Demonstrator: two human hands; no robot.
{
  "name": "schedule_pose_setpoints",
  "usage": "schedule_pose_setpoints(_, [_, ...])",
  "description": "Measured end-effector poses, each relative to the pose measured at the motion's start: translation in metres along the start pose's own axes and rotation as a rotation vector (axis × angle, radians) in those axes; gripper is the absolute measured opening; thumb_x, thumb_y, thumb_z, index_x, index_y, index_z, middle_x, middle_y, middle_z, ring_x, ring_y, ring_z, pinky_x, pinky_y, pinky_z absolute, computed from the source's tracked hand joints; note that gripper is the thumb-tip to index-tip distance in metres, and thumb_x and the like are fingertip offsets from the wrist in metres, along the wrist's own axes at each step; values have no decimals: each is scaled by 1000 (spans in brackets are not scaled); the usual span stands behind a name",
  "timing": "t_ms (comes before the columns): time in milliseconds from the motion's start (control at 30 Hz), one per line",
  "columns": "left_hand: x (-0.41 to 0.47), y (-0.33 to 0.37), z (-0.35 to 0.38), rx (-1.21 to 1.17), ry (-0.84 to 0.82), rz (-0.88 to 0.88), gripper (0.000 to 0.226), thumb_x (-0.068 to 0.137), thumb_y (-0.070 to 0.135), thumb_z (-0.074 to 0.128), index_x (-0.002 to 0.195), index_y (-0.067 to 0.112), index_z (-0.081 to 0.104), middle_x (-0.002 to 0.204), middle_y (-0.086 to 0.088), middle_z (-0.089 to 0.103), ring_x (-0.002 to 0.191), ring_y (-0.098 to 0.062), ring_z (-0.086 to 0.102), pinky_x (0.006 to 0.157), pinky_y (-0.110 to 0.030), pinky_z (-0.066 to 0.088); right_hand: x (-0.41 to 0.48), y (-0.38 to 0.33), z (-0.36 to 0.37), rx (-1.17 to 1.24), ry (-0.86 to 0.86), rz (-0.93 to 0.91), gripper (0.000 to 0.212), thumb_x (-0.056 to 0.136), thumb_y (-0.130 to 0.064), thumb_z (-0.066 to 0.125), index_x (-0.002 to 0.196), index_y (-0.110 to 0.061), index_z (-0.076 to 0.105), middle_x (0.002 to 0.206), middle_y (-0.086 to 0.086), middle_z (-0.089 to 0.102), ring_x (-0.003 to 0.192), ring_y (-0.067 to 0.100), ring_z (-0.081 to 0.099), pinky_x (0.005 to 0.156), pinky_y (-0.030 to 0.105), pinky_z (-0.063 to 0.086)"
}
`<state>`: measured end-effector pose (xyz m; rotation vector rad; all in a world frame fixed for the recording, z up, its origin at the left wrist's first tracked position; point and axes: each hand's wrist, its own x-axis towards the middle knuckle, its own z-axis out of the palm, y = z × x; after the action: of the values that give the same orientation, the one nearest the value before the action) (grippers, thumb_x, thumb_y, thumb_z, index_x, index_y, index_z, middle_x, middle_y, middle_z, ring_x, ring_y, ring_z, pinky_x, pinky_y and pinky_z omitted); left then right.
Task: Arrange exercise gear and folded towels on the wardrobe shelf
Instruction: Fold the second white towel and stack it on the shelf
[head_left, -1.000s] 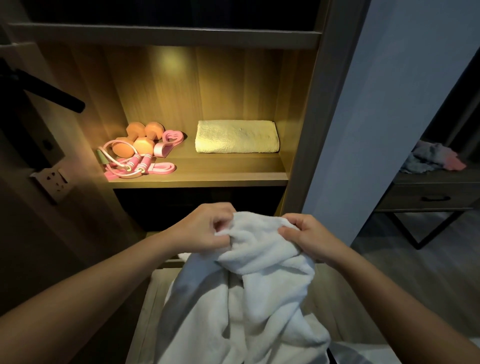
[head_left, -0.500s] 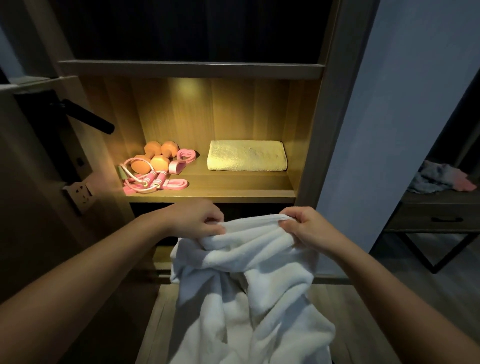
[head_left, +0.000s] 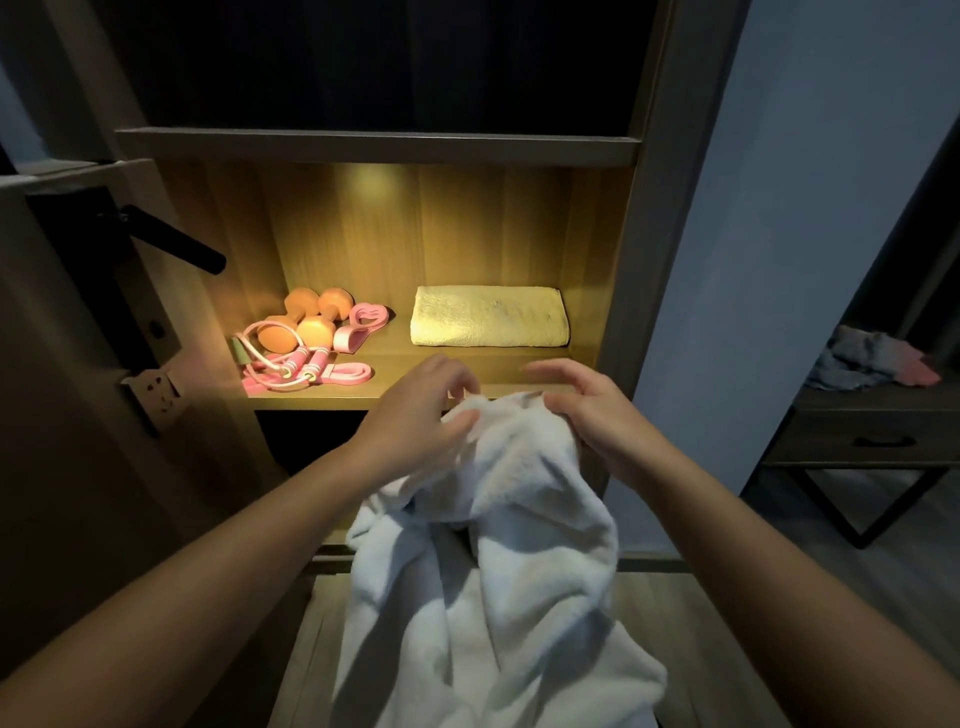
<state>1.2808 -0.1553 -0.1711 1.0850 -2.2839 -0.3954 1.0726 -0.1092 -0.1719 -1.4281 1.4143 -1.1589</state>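
seemingly the folding step: the white towel (head_left: 498, 519) hangs bunched before the shelf (head_left: 395, 358), left hand (head_left: 415, 415) pinching its top, right hand (head_left: 592, 415) loose against it. next, find the corners and fold

Head-worn view faces forward and down; shelf (head_left: 311, 401) near.

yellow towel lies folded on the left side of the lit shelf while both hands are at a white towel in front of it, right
Not quite. The head view shows the folded yellow towel on the right side of the lit shelf; the dumbbells and skipping rope take the left. The left hand and right hand are indeed at the white towel in front.
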Motion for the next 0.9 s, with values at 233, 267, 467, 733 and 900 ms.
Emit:
schedule_pose_setpoints(233, [-32,29,39,-298,-279,-250,44,78,67,57,102,31,63,94,12,67,85,-5,64,72,-27,55,5,11,1,53,-111,29,27,98,-14,45,107,-19,70,100,0,70,92,14,65,74,27,49])
schedule_pose_setpoints(267, [-34,31,46,-282,-302,-275,41,78,64,61,103,31,62,93,13,67,85,-5,64,70,-25,55,5,15,2,-8,-99,-9,26,98,-13,47,110,-20,69,101,-2,69,93,12,65,74,26,51])
schedule_pose_setpoints(467, [-30,38,70,-604,-257,-451,17,92,26,59,76,19,60,81,1,72,80,-15,71,75,-34,60,10,26,3,-353,197,-165,22,90,-12,57,94,-30,68,85,-12,67,76,8,62,59,20,49])
schedule_pose_setpoints(733, [-32,35,82,-252,-278,-406,10,89,24,59,80,21,58,76,2,57,69,-11,55,56,-21,39,14,36,6,-408,211,-123,14,90,-22,61,100,-24,71,90,-9,68,84,5,62,62,17,48])
schedule_pose_setpoints(900, [-24,6,52,-511,-86,-620,21,89,3,44,84,6,64,85,-12,63,80,-24,56,71,-31,41,10,48,-7,-620,223,-161,13,94,-21,57,92,-19,69,94,-8,54,86,5,50,65,13,36])
